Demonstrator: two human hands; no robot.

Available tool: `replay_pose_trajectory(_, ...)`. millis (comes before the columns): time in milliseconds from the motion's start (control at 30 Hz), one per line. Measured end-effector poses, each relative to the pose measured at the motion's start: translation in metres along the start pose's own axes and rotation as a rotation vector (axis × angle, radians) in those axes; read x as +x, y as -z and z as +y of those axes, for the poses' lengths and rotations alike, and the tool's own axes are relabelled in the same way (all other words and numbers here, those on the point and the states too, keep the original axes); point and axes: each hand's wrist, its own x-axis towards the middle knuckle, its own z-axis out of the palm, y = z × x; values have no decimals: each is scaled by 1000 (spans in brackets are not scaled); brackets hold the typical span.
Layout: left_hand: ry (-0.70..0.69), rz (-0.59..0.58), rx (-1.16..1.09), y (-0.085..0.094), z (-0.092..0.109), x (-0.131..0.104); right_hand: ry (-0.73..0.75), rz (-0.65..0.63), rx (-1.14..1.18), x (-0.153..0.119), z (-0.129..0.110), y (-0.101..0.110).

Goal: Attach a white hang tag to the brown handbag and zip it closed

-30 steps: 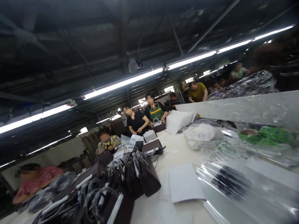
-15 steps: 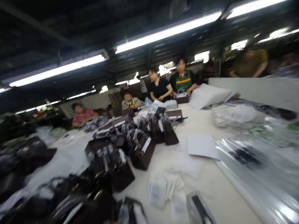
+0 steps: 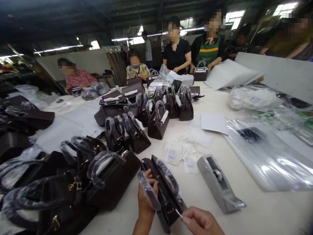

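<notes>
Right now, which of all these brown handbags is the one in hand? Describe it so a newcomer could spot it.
On the long white table, find the grey tape dispenser near the front edge. Just beside it lies a dark brown handbag, gripped by the left hand, the right hand at its lower corner. Unlike the others, it is the only one held.

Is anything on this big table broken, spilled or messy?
Nothing looks broken or spilled. The left hand holds a small dark brown handbag open, and the right hand is beside it. Small white packets lie loosely scattered near the grey tape dispenser.
</notes>
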Motion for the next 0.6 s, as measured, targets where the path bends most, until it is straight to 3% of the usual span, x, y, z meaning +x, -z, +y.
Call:
replay_pose_trajectory(167, -32, -23, 28, 5, -2, 0, 231, 201, -251, 25, -30, -46)
replay_pose_trajectory(267, -60, -44, 34, 7, -2, 1, 320, 300, -497, 40, -34, -60)
replay_pose_trajectory(433, -48, -84, 44, 3, 5, 3, 276, 384, -803, 47, -36, -59)
replay_pose_trajectory(600, -47, -95, 64, 0, 12, 3, 210, 432, -768, 47, -41, -44)
